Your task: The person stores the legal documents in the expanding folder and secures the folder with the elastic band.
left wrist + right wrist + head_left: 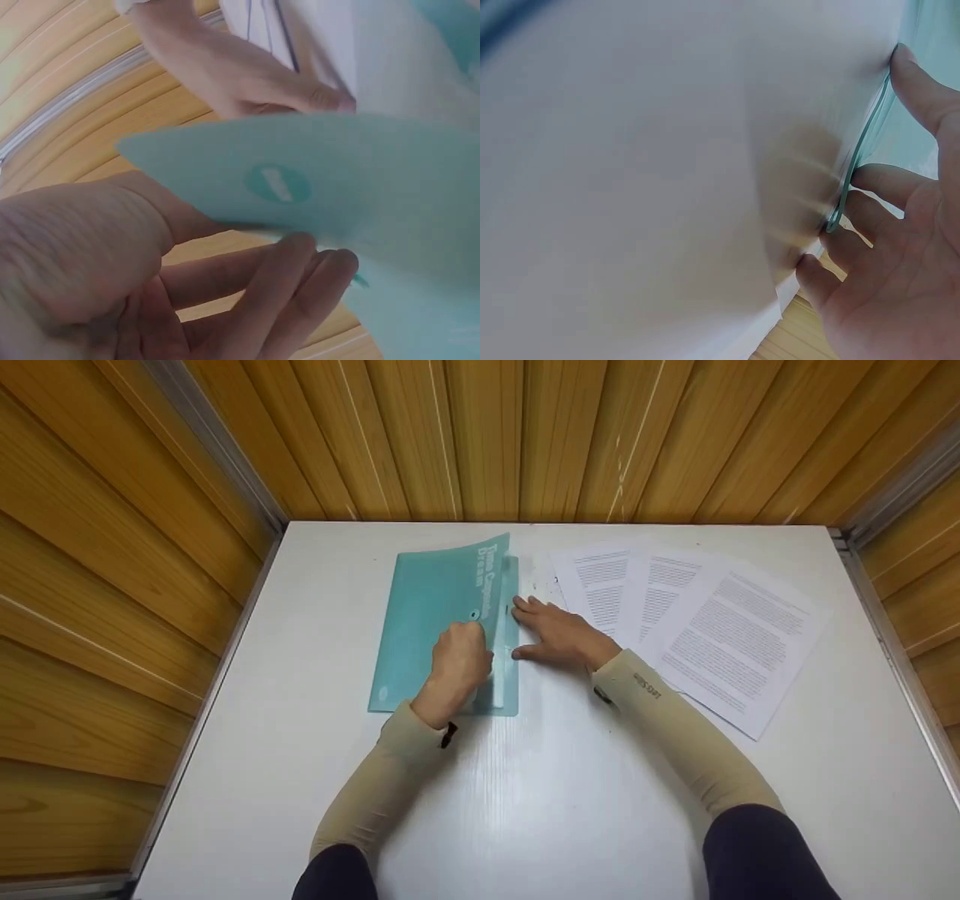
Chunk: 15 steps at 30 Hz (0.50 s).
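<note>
A teal translucent document folder [427,607] lies on the white table, its top cover lifted along the right side. My left hand [461,656] pinches the edge of that cover just below the round button; in the left wrist view the thumb and curled fingers [281,277] have the teal sheet [375,180] between them. My right hand [555,631] rests on the table, fingers spread, at the right edge of the folder. In the right wrist view, its fingertips [844,247] touch along the folder's edge [870,131]. The folder's inside is mostly hidden.
Several printed paper sheets [739,630] lie fanned out on the table [525,810] to the right, partly behind the right wrist. Wood-panelled walls [480,442] stand behind and on both sides of the table.
</note>
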Motion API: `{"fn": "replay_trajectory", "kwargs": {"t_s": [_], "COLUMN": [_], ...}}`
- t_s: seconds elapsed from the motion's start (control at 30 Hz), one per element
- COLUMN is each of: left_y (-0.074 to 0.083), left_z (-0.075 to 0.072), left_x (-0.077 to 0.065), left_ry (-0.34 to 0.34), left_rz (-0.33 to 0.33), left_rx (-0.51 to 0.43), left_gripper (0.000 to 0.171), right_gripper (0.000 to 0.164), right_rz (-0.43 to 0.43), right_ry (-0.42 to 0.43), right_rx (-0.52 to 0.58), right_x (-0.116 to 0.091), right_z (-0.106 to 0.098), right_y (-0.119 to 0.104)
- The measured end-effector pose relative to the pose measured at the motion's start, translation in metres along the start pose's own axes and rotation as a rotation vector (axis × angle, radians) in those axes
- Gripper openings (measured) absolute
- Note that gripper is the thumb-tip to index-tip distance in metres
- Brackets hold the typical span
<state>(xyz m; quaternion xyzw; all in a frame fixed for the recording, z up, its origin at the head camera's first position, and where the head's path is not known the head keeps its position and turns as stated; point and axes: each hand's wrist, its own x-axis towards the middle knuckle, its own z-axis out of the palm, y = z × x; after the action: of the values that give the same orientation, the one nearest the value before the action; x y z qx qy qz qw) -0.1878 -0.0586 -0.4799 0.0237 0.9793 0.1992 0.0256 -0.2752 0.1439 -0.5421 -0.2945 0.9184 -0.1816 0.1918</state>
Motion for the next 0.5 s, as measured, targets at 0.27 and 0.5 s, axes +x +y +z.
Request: {"fn": "replay_trajectory", "kwargs": {"t_s": [0.27, 0.5], "left_y": [-0.009, -0.019], "left_z": [-0.018, -0.031], "left_x": [-0.004, -0.007], "left_ry": [0.051, 0.121], "left_rz": [-0.030, -0.001], "left_rx": [-0.153, -0.247], "left_gripper": [0.013, 0.018], "right_gripper": [0.094, 0.094], "right_rz": [0.005, 0.024], "right_ry": [-0.003, -0.012], "right_rx": [0.004, 0.022], "right_x": [0.002, 0.003], "right_z": [0.000, -0.001], "right_y": [0.000, -0.001]}}
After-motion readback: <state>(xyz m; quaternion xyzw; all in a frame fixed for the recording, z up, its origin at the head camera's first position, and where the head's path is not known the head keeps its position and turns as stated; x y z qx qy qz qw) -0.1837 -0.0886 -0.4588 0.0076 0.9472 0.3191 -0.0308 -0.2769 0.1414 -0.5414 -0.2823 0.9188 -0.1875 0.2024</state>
